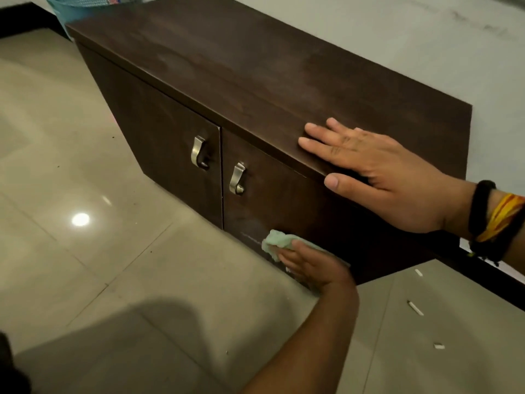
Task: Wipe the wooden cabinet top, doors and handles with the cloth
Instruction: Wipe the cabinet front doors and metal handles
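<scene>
Dark wooden cabinet (255, 81) on glossy beige floor tiles (85, 237), against white wall (397, 38).

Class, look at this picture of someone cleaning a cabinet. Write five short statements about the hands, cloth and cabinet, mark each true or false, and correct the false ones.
1. The left hand presses the cloth low on the right door. True.
2. The right hand holds a second cloth. False: it lies flat and empty on the cabinet top.
3. Both doors are shut. True.
4. The cloth is on a handle. False: it is below it.
5. The cloth is red. False: pale green.
</scene>
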Available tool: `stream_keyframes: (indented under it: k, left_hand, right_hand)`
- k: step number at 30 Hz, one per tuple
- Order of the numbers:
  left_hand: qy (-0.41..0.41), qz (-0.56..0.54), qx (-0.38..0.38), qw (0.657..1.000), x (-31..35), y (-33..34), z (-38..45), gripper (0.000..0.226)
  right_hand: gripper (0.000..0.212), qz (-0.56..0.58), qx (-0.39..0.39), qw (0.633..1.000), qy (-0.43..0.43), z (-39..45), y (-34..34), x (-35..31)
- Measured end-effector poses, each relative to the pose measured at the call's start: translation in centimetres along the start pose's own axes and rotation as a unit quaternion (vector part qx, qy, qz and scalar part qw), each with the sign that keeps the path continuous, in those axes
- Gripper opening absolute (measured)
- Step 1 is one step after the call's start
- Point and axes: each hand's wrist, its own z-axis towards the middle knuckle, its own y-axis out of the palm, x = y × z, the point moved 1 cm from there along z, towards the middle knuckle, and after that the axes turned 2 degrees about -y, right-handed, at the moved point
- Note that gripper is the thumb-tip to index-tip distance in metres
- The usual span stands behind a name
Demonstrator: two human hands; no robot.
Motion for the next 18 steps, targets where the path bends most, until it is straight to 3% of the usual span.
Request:
stream_keyframes:
  k: [9,11,13,18]
  left_hand:
    - [-0.141,-0.076,0.071,0.985,0.9,-1.3,12.1,0.054]
    - [-0.124,-0.092,0.078,0.985,3.7,-1.4,14.2,0.057]
    - [-0.057,-0.083,0.053,0.993,6.8,-1.7,14.6,0.060]
    - [0.044,-0.035,0.009,0.998,8.9,-1.1,9.0,0.058]
  right_hand:
    - [0.059,0.007,0.003,1.000,0.002,-0.1,0.0,0.1]
    - [0.059,0.011,0.001,1.000,0.002,-0.1,-0.1,0.1]
    - [0.058,0.015,0.000,1.000,0.002,0.0,-0.1,0.1]
    - [0.058,0.016,0.006,1.000,0.001,0.0,-0.1,0.0]
